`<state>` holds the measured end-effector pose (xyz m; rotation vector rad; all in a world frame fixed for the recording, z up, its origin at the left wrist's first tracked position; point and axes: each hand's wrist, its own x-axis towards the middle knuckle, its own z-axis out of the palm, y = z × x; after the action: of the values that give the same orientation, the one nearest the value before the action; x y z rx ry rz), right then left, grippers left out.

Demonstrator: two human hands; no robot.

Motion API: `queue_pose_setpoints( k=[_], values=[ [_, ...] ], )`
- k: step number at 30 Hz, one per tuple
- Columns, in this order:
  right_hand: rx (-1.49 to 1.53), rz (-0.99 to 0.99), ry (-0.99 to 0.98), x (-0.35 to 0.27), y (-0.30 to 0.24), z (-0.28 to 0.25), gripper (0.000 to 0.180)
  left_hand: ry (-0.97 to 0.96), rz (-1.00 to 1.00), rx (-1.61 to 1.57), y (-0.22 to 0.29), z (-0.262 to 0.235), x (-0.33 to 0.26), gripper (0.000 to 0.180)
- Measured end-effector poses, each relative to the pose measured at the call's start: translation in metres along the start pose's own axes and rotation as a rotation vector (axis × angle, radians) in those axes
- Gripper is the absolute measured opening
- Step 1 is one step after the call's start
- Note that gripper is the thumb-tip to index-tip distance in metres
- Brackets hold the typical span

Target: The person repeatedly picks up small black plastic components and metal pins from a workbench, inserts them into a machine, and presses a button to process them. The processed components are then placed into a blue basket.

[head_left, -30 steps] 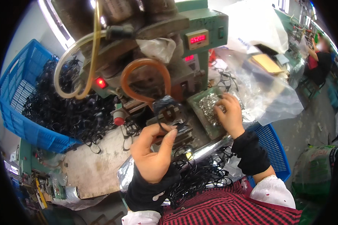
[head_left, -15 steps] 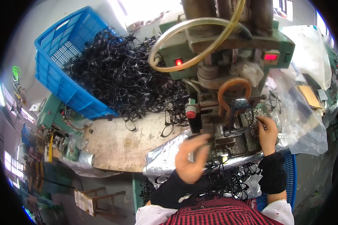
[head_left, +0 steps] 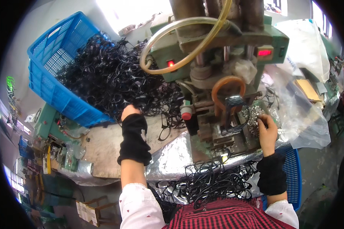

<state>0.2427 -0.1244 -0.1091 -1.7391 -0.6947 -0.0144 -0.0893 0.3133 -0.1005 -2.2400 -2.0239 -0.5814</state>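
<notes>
My left hand (head_left: pixel 130 112) reaches to the near edge of a big heap of black eyeglass frames (head_left: pixel 114 76); its fingertips are hidden among them. At the right of the green press (head_left: pixel 218 38), my right hand (head_left: pixel 267 131) has its fingers bent together at a pile of small shiny metal pieces (head_left: pixel 251 121). Whatever is pinched there is too small to make out. One dark eyeglass frame (head_left: pixel 233 110) stands in the press, beside an orange-brown ring-shaped tube (head_left: pixel 217 100). Neither hand touches that frame.
A blue plastic crate (head_left: pixel 61 86) lies tipped on the wooden table (head_left: pixel 107 145), frames spilling out. More black frames (head_left: pixel 214 181) lie in front of me below the foil-covered edge (head_left: pixel 172 156). Clear plastic bags (head_left: pixel 307 126) lie at right; a red button (head_left: pixel 186 115) sits on the press.
My left hand has moved from in front of the press, leftward and away from me, to the frame heap. My right hand stays at the metal pieces, its fingers more bent. The view has shifted slightly.
</notes>
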Motion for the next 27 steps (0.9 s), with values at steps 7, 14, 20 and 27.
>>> queue_pose_setpoints(
  k=[7,14,20,27],
  values=[
    [-0.053,0.059,0.191,-0.053,0.030,-0.076,0.014,0.434,0.447,-0.540,-0.023,-0.053,-0.096,0.010],
    [-0.022,-0.299,-0.135,-0.023,-0.077,-0.020,0.019,-0.230,0.255,-1.145,-0.069,-0.008,-0.066,0.010],
    [0.527,-0.078,-0.173,-0.023,-0.075,0.057,0.024,0.212,0.441,-0.936,-0.003,-0.021,-0.089,0.008],
    [0.724,0.230,-0.271,-0.020,-0.097,0.041,0.044,0.215,0.381,-1.573,0.092,-0.138,-0.192,0.004]
  ],
)
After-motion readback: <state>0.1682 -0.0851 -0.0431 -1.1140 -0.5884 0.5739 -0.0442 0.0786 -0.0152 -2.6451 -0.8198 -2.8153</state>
